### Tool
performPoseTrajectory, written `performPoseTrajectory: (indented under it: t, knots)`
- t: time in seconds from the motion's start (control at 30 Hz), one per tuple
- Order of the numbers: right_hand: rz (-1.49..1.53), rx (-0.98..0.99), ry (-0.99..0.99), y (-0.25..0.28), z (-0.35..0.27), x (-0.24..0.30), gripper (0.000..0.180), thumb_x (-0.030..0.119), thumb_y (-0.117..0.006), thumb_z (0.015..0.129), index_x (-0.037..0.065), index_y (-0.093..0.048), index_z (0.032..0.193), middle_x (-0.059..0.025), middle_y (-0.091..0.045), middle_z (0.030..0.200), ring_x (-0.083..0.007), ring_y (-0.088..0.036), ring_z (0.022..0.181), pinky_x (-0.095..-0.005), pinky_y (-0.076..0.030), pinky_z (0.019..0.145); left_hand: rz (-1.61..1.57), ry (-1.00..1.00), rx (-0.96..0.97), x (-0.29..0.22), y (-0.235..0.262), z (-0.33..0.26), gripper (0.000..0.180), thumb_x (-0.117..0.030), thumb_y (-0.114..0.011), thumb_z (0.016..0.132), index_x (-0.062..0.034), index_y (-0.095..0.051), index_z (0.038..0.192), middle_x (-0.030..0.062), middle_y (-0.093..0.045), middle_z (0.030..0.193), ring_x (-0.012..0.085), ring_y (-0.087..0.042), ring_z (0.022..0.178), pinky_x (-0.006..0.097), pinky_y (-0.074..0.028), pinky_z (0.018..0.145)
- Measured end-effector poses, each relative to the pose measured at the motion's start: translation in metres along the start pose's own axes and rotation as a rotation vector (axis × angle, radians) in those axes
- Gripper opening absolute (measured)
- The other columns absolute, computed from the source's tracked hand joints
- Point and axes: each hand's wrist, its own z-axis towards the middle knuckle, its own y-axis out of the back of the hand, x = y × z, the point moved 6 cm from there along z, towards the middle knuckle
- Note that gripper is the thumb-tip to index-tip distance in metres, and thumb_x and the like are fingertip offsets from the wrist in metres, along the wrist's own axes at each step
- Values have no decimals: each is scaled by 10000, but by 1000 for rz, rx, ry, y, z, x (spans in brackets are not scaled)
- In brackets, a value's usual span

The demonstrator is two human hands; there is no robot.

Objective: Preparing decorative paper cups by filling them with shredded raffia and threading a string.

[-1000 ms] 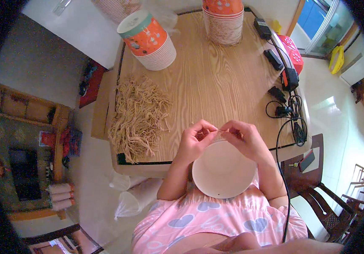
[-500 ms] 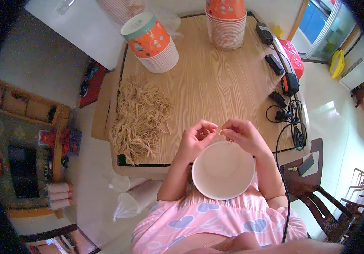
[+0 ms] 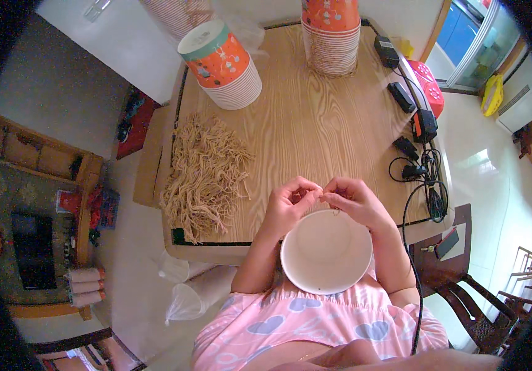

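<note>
A white paper bucket (image 3: 326, 256) rests in front of my body at the near table edge, its open mouth facing me. Just beyond its rim, my left hand (image 3: 291, 203) and my right hand (image 3: 354, 201) meet with fingertips pinched together. Between them is a thin strand of twine (image 3: 335, 211), mostly hidden by the fingers; a short bit shows at the bucket's rim under my right hand. To the left on the table lies a loose heap of tan twine strands (image 3: 207, 173).
Stacked paper buckets with an orange band stand at the far left (image 3: 219, 65) and far middle (image 3: 331, 40). Black adapters and coiled cable (image 3: 433, 179) line the right edge, one cable hanging beside my right arm. A dark chair (image 3: 464, 290) stands at right.
My hands have drawn closer, so the fingertips now touch where a small gap with twine showed before. The bucket has barely moved.
</note>
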Motion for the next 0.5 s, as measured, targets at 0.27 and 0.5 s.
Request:
performPoseTrajectory:
  t: [0.27,0.5]
  knots:
    - [204,46,43,-1,3,-7,151,188,-571,876,38,-577,857,44,-522,715,-44,-476,648,-200,-392,566,-89,30,-2,-12,-3,0,41,-109,-621,821,-69,-610,820,-27,-603,748,42,-519,649,189,-391,564]
    - [32,-58,126,2,2,3,115,134,-645,821,53,-564,835,35,-532,709,-50,-491,659,-210,-404,575,-35,39,11,-2,-1,0,38,-87,-619,821,-53,-604,813,-8,-609,760,63,-559,704,205,-437,633]
